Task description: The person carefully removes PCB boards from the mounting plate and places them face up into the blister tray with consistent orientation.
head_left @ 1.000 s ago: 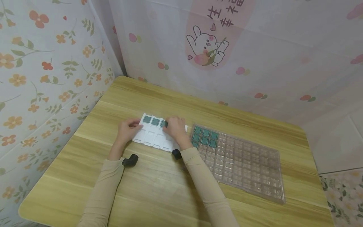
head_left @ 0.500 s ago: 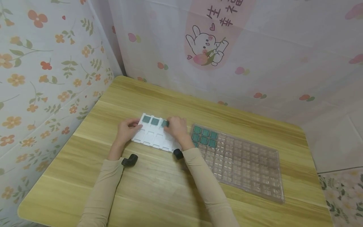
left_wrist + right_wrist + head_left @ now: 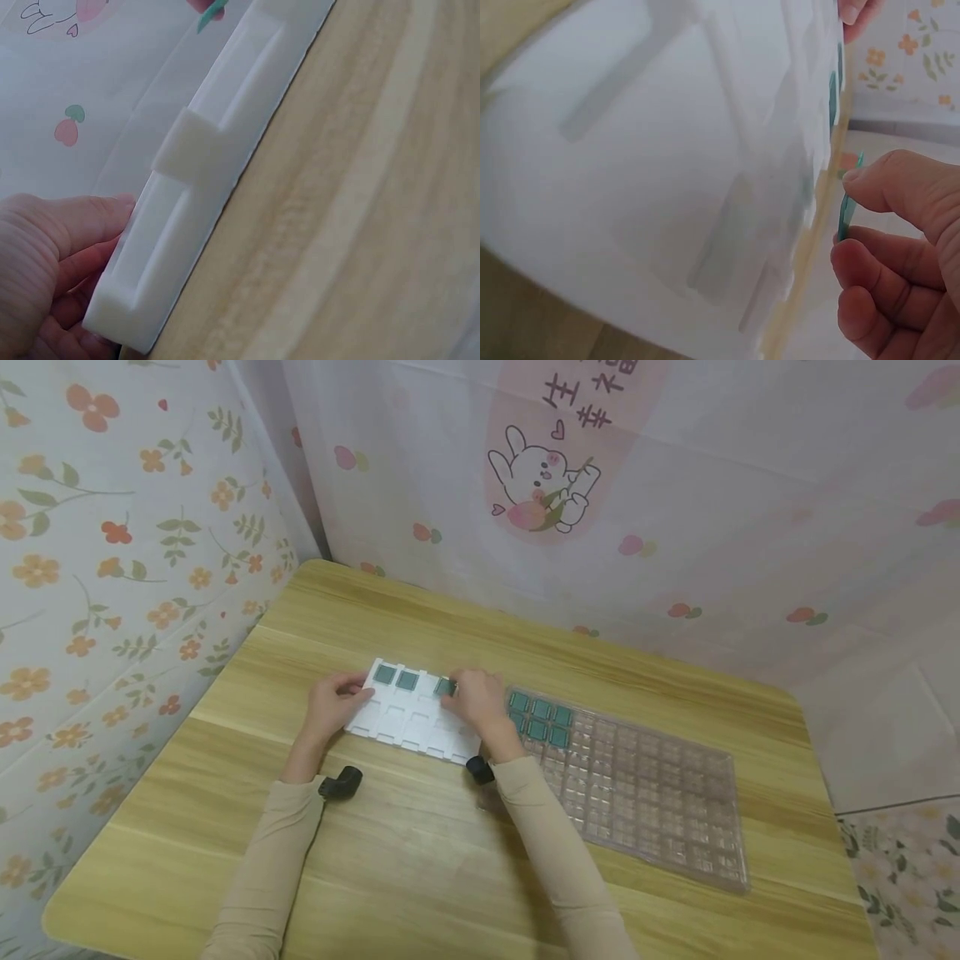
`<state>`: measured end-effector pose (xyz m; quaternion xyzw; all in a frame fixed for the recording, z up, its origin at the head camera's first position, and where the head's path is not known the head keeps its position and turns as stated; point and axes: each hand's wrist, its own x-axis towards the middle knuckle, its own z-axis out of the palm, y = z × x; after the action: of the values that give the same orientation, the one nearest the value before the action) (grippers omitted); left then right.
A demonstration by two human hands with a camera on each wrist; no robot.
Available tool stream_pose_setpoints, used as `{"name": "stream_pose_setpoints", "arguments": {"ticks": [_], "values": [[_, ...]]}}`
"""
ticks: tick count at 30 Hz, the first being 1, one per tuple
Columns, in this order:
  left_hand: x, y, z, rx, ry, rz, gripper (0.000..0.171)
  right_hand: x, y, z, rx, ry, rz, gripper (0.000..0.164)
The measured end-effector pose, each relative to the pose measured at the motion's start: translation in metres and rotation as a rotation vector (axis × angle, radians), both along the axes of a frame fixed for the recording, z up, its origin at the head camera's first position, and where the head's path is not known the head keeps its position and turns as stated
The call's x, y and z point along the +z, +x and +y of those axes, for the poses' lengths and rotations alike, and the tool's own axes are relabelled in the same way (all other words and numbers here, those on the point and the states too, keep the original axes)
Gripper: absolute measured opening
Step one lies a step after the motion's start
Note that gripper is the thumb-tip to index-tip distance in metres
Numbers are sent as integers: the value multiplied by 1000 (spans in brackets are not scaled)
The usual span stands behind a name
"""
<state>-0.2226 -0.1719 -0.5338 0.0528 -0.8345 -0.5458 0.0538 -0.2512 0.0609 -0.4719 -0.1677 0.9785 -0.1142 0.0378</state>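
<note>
A white slotted tray [image 3: 393, 720] lies on the table in front of me. My left hand [image 3: 327, 706] grips its left end; in the left wrist view the thumb lies along the tray's side with the other fingers curled below. Two green square chips [image 3: 407, 680] sit in the far row at the left. Over that same row my right hand [image 3: 482, 702] pinches another thin green chip [image 3: 847, 214] between thumb and fingers. The right wrist view shows that chip edge-on, apart from the tray surface. The tray's right end is partly hidden by the right hand.
To the right lies a clear plastic tray [image 3: 652, 793] of many pockets, several holding green chips [image 3: 538, 730] at its left end. A black wrist-worn device [image 3: 342, 783] sits at the left cuff, another [image 3: 480, 769] at the right. Patterned curtains [image 3: 720, 527] stand behind the wooden table.
My right hand has shifted right along the far row with the pinched chip, uncovering a bare third slot. The left hand keeps its hold on the white tray.
</note>
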Motion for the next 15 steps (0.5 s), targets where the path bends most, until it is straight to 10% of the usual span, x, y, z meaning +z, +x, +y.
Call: {"name": "stream_pose_setpoints", "arguments": {"ticks": [15], "values": [[1,0,1,3,15,-7,32,5,19,21,29,-51,98,23]]}}
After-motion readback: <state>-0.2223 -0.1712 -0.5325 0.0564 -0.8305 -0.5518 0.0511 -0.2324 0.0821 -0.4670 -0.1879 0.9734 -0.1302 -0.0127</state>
